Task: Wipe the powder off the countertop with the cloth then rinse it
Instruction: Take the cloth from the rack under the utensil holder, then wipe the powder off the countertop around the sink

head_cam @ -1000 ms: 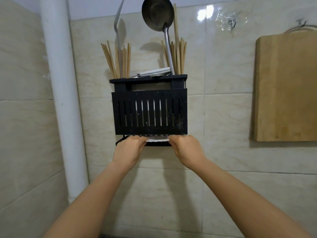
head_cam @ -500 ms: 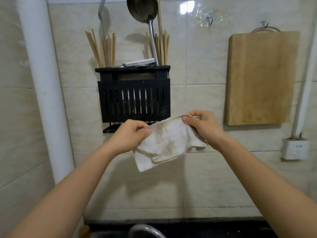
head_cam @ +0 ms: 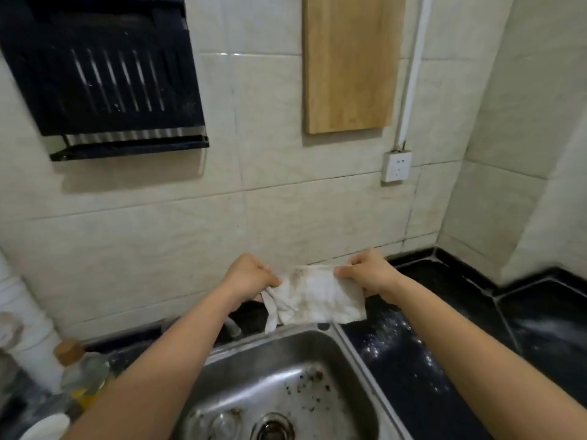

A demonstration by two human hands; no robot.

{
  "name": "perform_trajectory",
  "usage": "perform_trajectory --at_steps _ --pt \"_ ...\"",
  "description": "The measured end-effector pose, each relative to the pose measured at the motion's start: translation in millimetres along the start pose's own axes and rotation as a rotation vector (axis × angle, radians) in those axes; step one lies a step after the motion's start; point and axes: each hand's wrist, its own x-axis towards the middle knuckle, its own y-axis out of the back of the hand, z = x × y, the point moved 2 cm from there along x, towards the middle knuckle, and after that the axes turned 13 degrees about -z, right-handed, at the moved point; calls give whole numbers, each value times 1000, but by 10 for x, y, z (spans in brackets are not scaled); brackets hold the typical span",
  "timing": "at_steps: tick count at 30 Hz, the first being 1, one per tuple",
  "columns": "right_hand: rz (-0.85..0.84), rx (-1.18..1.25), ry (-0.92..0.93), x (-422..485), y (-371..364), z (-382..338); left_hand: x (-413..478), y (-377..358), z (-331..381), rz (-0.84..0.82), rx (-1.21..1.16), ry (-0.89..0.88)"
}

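Note:
A stained white cloth (head_cam: pixel 317 296) hangs stretched between both hands above the back rim of the steel sink (head_cam: pixel 320 339). My left hand (head_cam: pixel 249 276) pinches its left edge, and my right hand (head_cam: pixel 370 273) pinches its right top corner. White powder (head_cam: pixel 400 350) is scattered over the black countertop (head_cam: pixel 451 300) to the right of the sink. Part of the tap (head_cam: pixel 233 328) shows under my left forearm.
A black utensil rack (head_cam: pixel 104 77) and a wooden cutting board (head_cam: pixel 349 61) hang on the tiled wall. A white socket (head_cam: pixel 396 166) sits below a cable duct. Bottles (head_cam: pixel 81 373) stand left of the sink. The counter turns a corner at the right.
The cloth came off the rack's lower rail and both hands carried it down and right. The view dropped from the wall to the sink and powdered counter.

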Motion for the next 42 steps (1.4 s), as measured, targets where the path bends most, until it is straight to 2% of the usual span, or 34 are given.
perform_trajectory --at_steps 4,7,10,13,16,19,24,29,35,38,42 --pt "43 333 -134 -393 -66 538 4 -712 125 -72 -135 3" --pt "74 628 -190 -739 -78 847 -120 -1258 310 -170 -117 -48" --pt "104 934 -175 -1081 4 1141 -264 -1808 455 -308 -90 -119" --pt "155 1078 -158 -1426 177 1451 -424 -2337 592 -533 -119 -113" --pt "218 1118 -141 -1814 380 1812 -653 -2800 774 -731 -152 -106" --pt "310 1100 -116 -2309 595 2183 -816 -3277 927 -847 -204 -120" --pt "449 1107 -119 -3325 1045 2820 -1066 -4284 1084 -685 -104 -185" --pt "411 983 -95 -4521 1550 3378 -1684 -5472 1306 -1001 -171 -195" --pt "529 923 -170 -5987 1888 4152 -2418 -6843 1798 -1163 -154 -322" --pt "678 927 -237 -6568 1959 4535 -2760 -7489 2031 -1214 -43 -372" --pt "953 999 -179 -7153 2112 5029 -3081 -8379 2200 -1170 36 -472"
